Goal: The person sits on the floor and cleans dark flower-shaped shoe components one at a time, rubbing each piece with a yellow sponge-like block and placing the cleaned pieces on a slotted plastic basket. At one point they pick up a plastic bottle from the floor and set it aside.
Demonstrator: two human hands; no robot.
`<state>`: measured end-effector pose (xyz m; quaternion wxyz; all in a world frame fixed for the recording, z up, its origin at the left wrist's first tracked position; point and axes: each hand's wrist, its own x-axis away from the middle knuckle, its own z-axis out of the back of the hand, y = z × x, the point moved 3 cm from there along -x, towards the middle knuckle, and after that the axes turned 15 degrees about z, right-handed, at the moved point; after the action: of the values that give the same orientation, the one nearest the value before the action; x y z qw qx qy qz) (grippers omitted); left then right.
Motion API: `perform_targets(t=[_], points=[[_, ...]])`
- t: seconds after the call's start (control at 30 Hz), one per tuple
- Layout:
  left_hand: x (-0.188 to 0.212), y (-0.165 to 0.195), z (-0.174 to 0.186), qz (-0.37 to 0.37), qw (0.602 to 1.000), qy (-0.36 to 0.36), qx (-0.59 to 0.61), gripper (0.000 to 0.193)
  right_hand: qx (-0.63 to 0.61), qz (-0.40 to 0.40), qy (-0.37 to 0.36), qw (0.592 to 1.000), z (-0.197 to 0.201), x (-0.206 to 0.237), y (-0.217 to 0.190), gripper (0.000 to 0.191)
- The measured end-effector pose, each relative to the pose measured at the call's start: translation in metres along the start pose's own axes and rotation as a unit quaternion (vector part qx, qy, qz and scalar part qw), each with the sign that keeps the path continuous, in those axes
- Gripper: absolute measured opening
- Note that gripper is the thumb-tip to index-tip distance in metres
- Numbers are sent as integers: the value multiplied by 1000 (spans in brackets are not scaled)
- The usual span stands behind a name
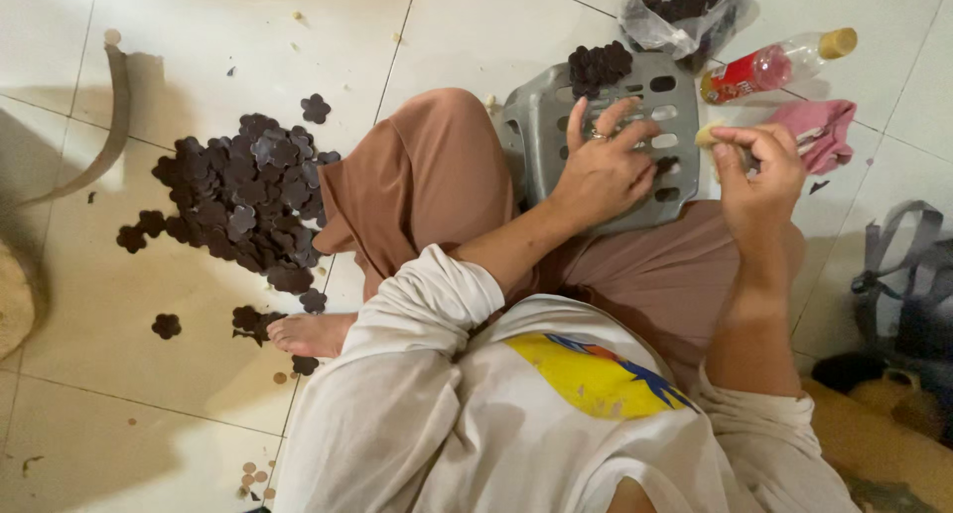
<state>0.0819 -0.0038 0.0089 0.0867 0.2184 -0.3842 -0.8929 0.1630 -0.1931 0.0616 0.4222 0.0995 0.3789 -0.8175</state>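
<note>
On the tiled floor (199,36) a person sits cross-legged, with a grey slotted plastic stool (541,126) tipped over across the lap as a work board. To the person's left, toward the left edge of the floor, lies a big heap of dark flower-shaped cutouts (243,190), with a few strays around it. A smaller stack of the same pieces (599,66) sits on the far edge of the stool, and a clear plastic bag (685,11) of more stands beyond it by a small bottle (779,66) and a pink cloth (824,131). The left hand (601,170) lies flat and open on the stool, fingers spread, pressing near one dark piece (667,162) by the slots. The right hand (759,170) is closed in a pinch on a small pale tool (710,136) held just off the stool's right edge.

The stool rests only on the legs, so it could rock or slide if the pressing hand lifts. The stack sits at the stool's rim and could spill to the floor. The single piece could drop through a slot, being close to it.
</note>
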Motion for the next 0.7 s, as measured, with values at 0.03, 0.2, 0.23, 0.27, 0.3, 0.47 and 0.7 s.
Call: perform_targets(t=[0.03,0.2,0.23,0.27,0.3,0.47,0.7], points=[[-2,-2,-1,35,999,-14,8,13,-12,-8,10,1000,1,0,-1,11],[-8,-11,-3,128,991,-42,4,12,-77,-146,34,986,-20,3,-1,18],[-8,-12,-3,127,991,-37,-2,12,-75,-151,28,985,-30,5,-3,19],[-8,-12,-4,126,991,-31,-8,12,-72,-156,22,985,-42,8,-5,20],[-7,-13,-5,126,992,-26,-14,13,-17,-86,6,996,-51,9,-10,18],[-4,-12,-14,127,992,-3,-16,9,132,75,-50,987,-77,20,-13,15],[-13,-7,-26,126,990,6,-71,21,142,92,-81,982,-66,39,9,4]])
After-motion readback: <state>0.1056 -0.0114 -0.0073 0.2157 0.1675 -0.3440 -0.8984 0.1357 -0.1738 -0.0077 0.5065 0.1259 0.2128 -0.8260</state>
